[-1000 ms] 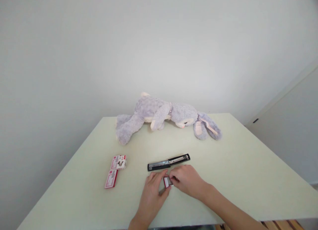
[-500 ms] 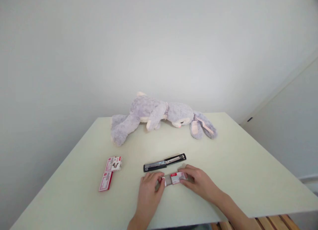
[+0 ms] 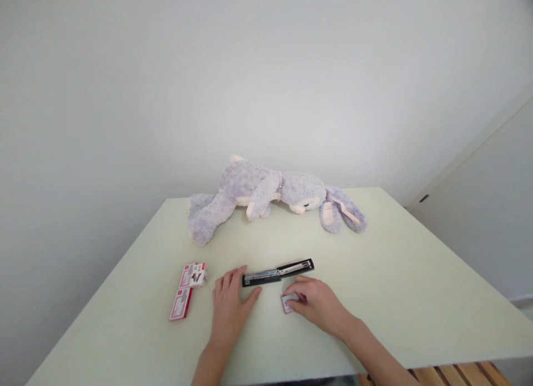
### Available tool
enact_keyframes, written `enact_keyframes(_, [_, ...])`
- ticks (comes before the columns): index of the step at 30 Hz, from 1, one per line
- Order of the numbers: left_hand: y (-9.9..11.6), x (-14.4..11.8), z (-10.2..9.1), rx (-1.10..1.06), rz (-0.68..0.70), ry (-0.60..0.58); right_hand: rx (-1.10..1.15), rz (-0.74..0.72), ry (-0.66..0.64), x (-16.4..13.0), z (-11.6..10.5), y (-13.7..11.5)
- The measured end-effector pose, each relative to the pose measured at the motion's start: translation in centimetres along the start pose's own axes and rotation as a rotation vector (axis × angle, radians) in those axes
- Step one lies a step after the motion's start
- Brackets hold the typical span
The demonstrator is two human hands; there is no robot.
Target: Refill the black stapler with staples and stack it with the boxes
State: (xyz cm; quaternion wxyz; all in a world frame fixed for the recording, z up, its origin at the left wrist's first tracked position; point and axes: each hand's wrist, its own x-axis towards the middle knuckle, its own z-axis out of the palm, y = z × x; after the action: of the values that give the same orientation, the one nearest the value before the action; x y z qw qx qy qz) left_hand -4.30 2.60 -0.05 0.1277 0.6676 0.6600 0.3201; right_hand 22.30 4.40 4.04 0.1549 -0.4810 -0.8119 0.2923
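Observation:
An opened-out black stapler (image 3: 278, 273) lies on the table in front of me, its metal staple channel showing. My left hand (image 3: 230, 300) rests at the stapler's left end with thumb and fingers apart; whether a fingertip touches it I cannot tell. Below the stapler's right half, my right hand (image 3: 315, 301) pinches a small white and red staple box (image 3: 287, 304). Fingers cover much of that box, so only its left end shows.
To the left lie more red and white staple boxes (image 3: 180, 304), with a small white box (image 3: 197, 275) bearing a stapler picture. A lavender plush rabbit (image 3: 266, 191) stretches along the back of the pale table (image 3: 395, 297), by the wall.
My left hand has let go of the staple box and moved left to the stapler's end. The box was slid apart between both hands; now it looks shorter, in my right hand alone.

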Motion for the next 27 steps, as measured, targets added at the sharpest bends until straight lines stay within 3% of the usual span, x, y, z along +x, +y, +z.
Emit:
enact_keyframes(3, [0.1, 0.7, 0.2, -0.006, 0.065, -0.111, -0.013, -0.043, 0.007, 0.9, 0.0, -0.9])
enact_keyframes(7, [1.4, -0.4, 0.9, -0.023, 0.103, -0.185, -0.050, -0.089, 0.030, 1.8, -0.3, -1.6])
enact_keyframes(11, [2.3, -1.5, 1.3, -0.025, 0.101, -0.195, -0.086, -0.126, 0.007, 2.4, -0.3, -1.3])
enact_keyframes(21, [2.4, -1.3, 0.9, -0.032, 0.098, -0.204, -0.126, -0.135, -0.043, 3.0, 0.2, -1.6])
enact_keyframes(27, [2.4, -1.5, 1.0, -0.032, 0.095, -0.202, -0.086, 0.005, 0.024, 2.4, 0.2, -1.5])
